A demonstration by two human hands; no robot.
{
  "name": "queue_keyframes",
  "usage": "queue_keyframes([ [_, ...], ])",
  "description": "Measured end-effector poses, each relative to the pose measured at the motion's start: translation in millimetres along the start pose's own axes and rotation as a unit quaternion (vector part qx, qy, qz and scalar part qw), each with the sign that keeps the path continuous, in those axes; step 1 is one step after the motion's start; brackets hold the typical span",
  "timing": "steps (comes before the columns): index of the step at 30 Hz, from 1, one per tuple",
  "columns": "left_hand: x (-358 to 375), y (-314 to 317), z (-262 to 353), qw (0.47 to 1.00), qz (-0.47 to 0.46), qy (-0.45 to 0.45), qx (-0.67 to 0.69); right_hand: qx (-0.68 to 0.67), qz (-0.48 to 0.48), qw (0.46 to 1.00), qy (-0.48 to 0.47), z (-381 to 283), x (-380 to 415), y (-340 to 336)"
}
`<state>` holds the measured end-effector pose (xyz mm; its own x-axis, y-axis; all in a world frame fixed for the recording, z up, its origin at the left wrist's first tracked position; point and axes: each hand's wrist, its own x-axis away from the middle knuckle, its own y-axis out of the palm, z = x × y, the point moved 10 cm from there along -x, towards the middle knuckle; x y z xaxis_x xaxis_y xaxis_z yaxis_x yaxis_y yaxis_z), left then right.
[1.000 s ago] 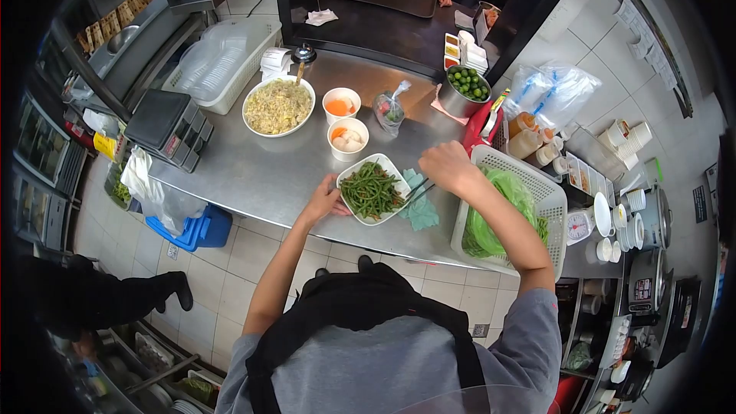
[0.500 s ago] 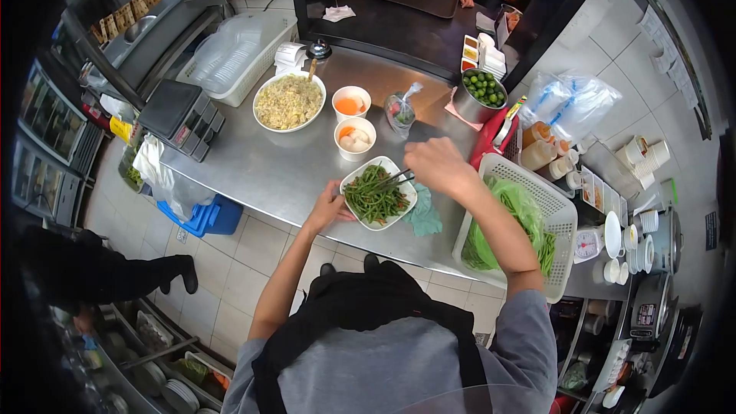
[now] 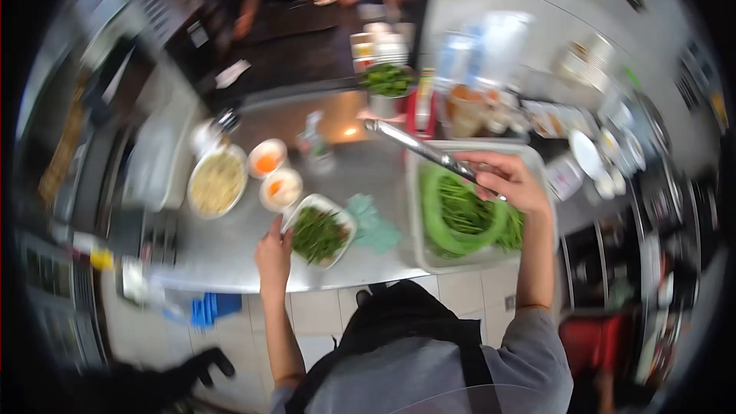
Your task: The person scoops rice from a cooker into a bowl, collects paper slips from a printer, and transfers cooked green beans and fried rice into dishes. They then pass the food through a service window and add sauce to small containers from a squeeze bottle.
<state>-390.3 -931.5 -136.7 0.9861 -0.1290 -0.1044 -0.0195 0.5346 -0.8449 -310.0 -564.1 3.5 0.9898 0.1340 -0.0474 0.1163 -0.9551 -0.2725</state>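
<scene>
A square white bowl [image 3: 346, 248] of cooked green beans [image 3: 318, 234] sits near the counter's front edge. My left hand [image 3: 274, 257] is at its left rim, thumb and fingers closed on the edge. In my right hand [image 3: 506, 180] is a pair of metal tongs [image 3: 418, 147], slanting up to the left. That hand is above a white plastic basket [image 3: 420, 207], which holds an open green plastic bag [image 3: 437, 234] of long green vegetables [image 3: 464, 207]. Motion blurs the tongs' details.
Two paper cups [image 3: 267, 157] [image 3: 281, 188] and a bowl of fried rice [image 3: 218, 182] stand to the left. A teal cloth [image 3: 372, 224] lies between bowl and basket. Behind are a pot of green limes [image 3: 387, 83] and sauce bottles [image 3: 468, 107]. People stand beyond the pass-through.
My right hand has moved the tongs out of the bowl and rightward over the basket. The bag's mouth now shows wider open. My left hand stays at the bowl; the view has turned right.
</scene>
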Motion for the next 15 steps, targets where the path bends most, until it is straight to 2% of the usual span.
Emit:
queue_keyframes([
  [1, -3.5, 7.0, 27.0, 0.998, -0.024, 0.022, 0.046, -0.069, 0.047, 0.996, 0.004, 5.9, 17.8, -19.5],
  [3, -5.4, 30.9, 74.7, 0.975, -0.013, 0.156, 0.158, -0.206, 0.133, 0.969, -0.012, 15.3, 45.6, -51.4],
  [4, -0.1, 44.6, 98.9, 0.965, -0.035, 0.215, 0.148, -0.247, 0.17, 0.954, -0.015, 20.0, 58.0, -68.4],
  [5, 4.2, 71.4, 114.0, 0.966, -0.124, 0.189, 0.129, -0.259, 0.234, 0.937, -0.012, 12.6, 71.3, -84.5],
  [7, 18.6, 113.3, 138.1, 0.943, -0.138, 0.273, 0.128, -0.324, 0.347, 0.88, -0.023, 23.4, 104.2, -122.9],
  [10, 31.9, 152.3, 142.8, 0.933, -0.109, 0.344, 0.001, -0.311, 0.451, 0.835, -0.057, 32.9, 159.2, -187.9],
  [13, 18.3, 181.9, 135.0, 0.944, -0.134, 0.288, -0.095, -0.217, 0.545, 0.808, -0.061, 54.8, 212.0, -272.8],
  [15, 3.6, 205.0, 127.1, 0.945, -0.141, 0.261, -0.139, -0.165, 0.56, 0.811, -0.049, 85.7, 240.3, -343.7],
])
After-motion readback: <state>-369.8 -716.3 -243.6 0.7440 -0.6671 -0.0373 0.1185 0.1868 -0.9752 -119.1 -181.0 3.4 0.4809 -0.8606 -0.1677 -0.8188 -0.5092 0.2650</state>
